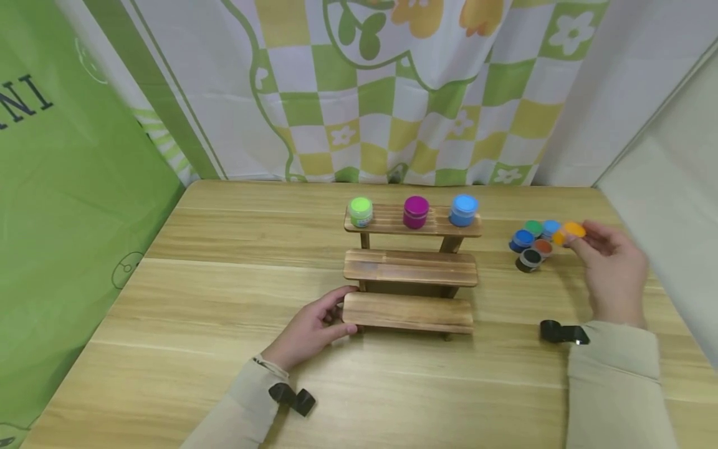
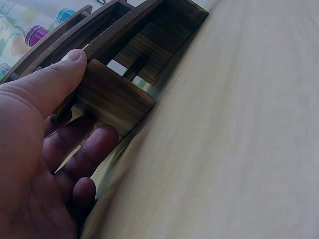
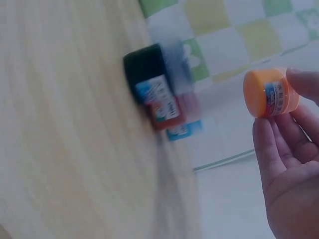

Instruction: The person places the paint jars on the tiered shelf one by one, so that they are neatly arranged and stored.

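Note:
My right hand [image 1: 617, 268] pinches a small orange paint jar [image 3: 264, 94], lifted above the group of jars at the right of the table. My left hand [image 1: 311, 327] holds the left end of the lowest step of a three-tiered wooden stand [image 1: 409, 312]. In the left wrist view its thumb lies on the step's edge, the fingers curled around the side. On the top step, a light green jar [image 1: 361, 212], a purple jar [image 1: 416, 212] and a light blue jar [image 1: 463, 211] stand apart in a row.
Beside the stand cluster several more jars: green [image 1: 533, 228], dark blue [image 1: 521, 241], black [image 1: 528, 260], red-brown [image 1: 542, 248] and light blue [image 1: 551, 229]. A checked curtain [image 1: 381, 106] hangs behind the wooden table [image 1: 224, 249]. Green cloth [image 1: 73, 187] borders the left, a pale wall [image 1: 667, 143] the right.

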`<action>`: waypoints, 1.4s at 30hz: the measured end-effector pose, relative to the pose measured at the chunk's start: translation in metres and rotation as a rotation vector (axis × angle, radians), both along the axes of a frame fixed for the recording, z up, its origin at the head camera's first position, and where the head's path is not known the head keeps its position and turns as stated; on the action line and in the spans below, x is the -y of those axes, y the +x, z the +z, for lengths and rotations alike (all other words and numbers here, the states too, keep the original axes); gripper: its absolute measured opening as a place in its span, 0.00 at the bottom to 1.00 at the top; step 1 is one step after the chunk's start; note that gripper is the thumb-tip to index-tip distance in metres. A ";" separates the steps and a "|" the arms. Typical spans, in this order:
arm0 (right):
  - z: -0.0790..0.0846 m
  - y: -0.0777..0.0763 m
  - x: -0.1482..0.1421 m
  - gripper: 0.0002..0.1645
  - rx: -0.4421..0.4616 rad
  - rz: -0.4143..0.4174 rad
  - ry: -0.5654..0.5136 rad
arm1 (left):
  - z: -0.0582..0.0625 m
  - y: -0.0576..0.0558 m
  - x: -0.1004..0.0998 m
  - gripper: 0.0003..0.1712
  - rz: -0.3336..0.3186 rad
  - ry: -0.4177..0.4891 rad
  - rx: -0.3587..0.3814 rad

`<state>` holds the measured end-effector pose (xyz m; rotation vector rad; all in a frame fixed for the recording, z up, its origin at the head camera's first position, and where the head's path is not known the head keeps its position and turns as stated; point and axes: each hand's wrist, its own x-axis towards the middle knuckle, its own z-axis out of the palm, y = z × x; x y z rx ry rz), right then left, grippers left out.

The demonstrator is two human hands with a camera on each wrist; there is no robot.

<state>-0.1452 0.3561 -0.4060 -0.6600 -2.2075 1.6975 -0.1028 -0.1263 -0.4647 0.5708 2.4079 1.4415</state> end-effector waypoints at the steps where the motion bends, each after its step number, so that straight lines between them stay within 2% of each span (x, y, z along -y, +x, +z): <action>1: 0.002 0.001 0.002 0.35 -0.007 0.005 0.001 | 0.000 0.000 0.000 0.39 0.001 0.001 0.001; 9: 0.022 0.008 0.015 0.31 -0.077 0.023 0.036 | -0.001 0.000 0.001 0.39 0.000 0.001 0.005; 15: 0.035 0.012 0.026 0.28 -0.215 0.032 -0.101 | -0.001 0.000 0.001 0.39 -0.003 0.005 0.005; 18: 0.041 0.014 0.033 0.27 -0.259 0.053 -0.127 | -0.001 -0.001 0.001 0.39 -0.003 0.009 0.005; 23: 0.053 0.019 0.046 0.25 -0.256 0.095 -0.068 | 0.000 -0.001 0.001 0.39 -0.005 0.012 0.003; 26: 0.058 0.022 0.054 0.23 -0.243 0.103 0.014 | 0.000 0.000 0.000 0.39 -0.005 0.009 0.004; 30: 0.061 0.024 0.064 0.22 -0.279 0.125 0.070 | 0.000 0.000 0.000 0.39 -0.006 0.007 0.006; 37: 0.069 0.031 0.083 0.22 -0.484 0.249 -0.186 | 0.000 0.000 -0.001 0.39 -0.009 0.007 0.009; 39: 0.071 0.034 0.089 0.22 -0.512 0.265 -0.164 | 0.000 -0.001 -0.001 0.39 -0.009 0.007 0.007; 42: 0.075 0.037 0.098 0.21 -0.554 0.294 -0.066 | 0.000 -0.001 -0.001 0.39 -0.012 0.009 0.004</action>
